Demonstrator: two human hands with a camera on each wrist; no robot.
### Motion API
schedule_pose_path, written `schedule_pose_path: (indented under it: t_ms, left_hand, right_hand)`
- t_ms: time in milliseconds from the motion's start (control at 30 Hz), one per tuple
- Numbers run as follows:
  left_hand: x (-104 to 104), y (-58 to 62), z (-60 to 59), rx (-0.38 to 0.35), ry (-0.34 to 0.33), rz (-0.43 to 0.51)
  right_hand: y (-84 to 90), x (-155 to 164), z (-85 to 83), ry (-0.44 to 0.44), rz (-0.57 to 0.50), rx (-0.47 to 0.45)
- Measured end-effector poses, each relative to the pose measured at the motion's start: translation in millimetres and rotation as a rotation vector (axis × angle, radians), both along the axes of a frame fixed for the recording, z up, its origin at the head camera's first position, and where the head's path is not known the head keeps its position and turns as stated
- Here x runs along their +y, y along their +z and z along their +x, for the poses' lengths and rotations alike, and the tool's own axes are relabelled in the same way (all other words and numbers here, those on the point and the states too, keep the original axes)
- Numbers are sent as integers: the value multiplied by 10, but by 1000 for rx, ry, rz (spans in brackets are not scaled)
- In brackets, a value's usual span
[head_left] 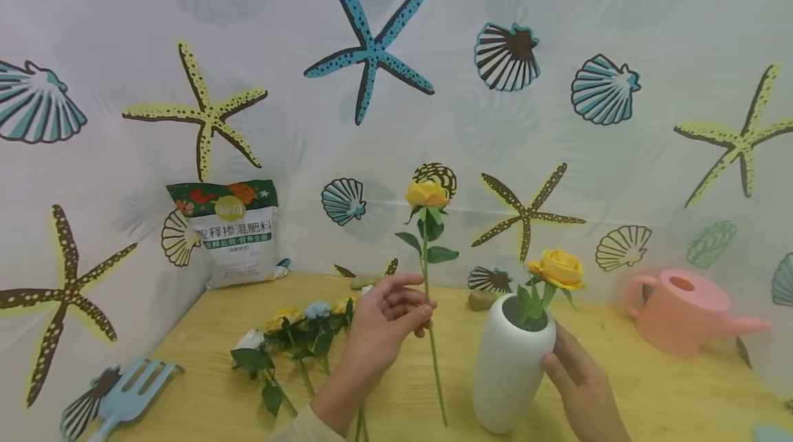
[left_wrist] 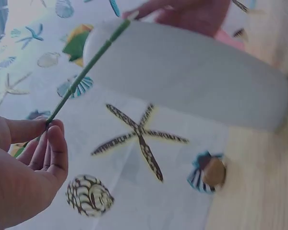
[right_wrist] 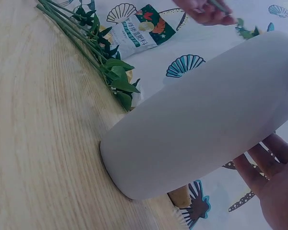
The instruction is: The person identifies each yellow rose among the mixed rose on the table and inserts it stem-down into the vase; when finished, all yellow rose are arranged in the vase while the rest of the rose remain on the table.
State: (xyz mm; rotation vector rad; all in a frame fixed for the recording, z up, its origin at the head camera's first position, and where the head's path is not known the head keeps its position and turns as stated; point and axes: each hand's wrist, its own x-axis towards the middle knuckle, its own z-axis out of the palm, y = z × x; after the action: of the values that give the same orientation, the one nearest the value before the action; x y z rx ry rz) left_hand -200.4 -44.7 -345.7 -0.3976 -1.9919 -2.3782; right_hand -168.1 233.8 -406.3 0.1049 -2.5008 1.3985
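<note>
My left hand [head_left: 385,323] pinches the green stem of a yellow artificial rose [head_left: 426,195] between thumb and fingers. The rose is upright, bloom on top, and its bare stem end hangs left of a white vase [head_left: 509,367]. In the left wrist view the stem [left_wrist: 81,79] crosses in front of the vase. My right hand [head_left: 584,387] holds the vase from its right side, thumb towards me and the other fingers partly hidden behind it. Another yellow rose [head_left: 559,268] stands in the vase, leaning right over the rim; its lower stem is hidden inside.
Left of the vase, several white, yellow and blue flowers [head_left: 252,341] lie on the wooden table [head_left: 198,387]. Behind them stands a fertilizer bag [head_left: 238,249]. A blue hand fork [head_left: 133,394] lies at far left, a pink watering can [head_left: 684,314] stands at right. Small stones [head_left: 482,300] sit by the patterned backdrop.
</note>
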Motion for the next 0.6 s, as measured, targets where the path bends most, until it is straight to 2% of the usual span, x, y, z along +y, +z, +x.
schedule_pose_path:
  t_ms: [333, 467, 600]
  left_hand:
    - [522, 342, 33, 260, 130, 252]
    - [654, 484, -2, 368, 192, 298]
    - [736, 607, -97, 450, 251, 301]
  right_hand:
    - [54, 30, -5, 26, 51, 45]
    - [52, 35, 1, 22, 63, 52]
    - [47, 33, 30, 31, 44, 41]
